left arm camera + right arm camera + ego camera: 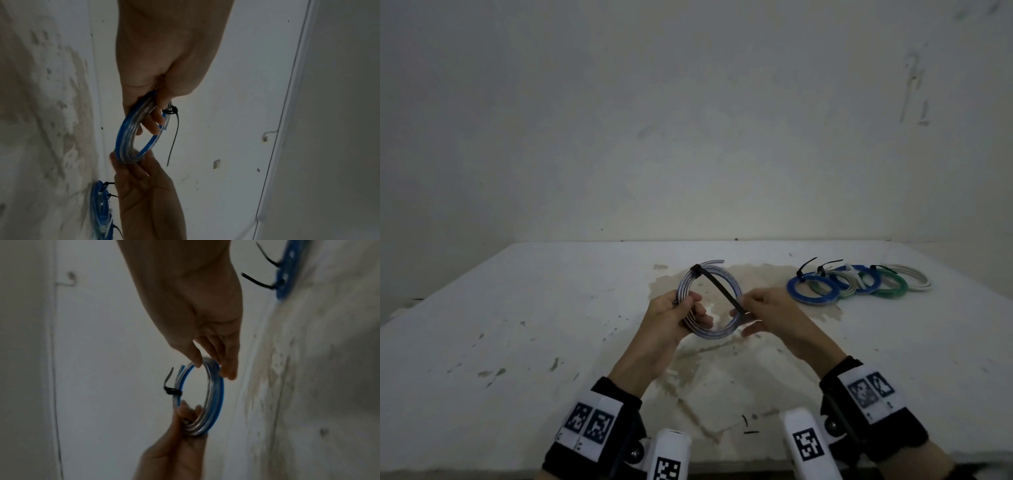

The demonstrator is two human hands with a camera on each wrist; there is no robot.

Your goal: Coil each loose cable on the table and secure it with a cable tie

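A coil of clear cable with a blue stripe (710,334) is held upright above the table's middle. My left hand (693,308) grips its left side, fingers curled through the ring (125,129). My right hand (743,312) pinches the opposite side between thumb and fingers (220,394). A black cable tie (719,291) is cinched round the strands at the top left (170,111), and its long tail slants across the ring toward my right fingers. In the left wrist view the tail's tip hangs free. One loose cable end sticks out beside the tie (172,391).
Several tied coils (859,282), blue, grey, green and white, lie in a row at the back right of the stained white table (517,308). Small black bits (750,428) lie near the front edge. A wall stands behind the table.
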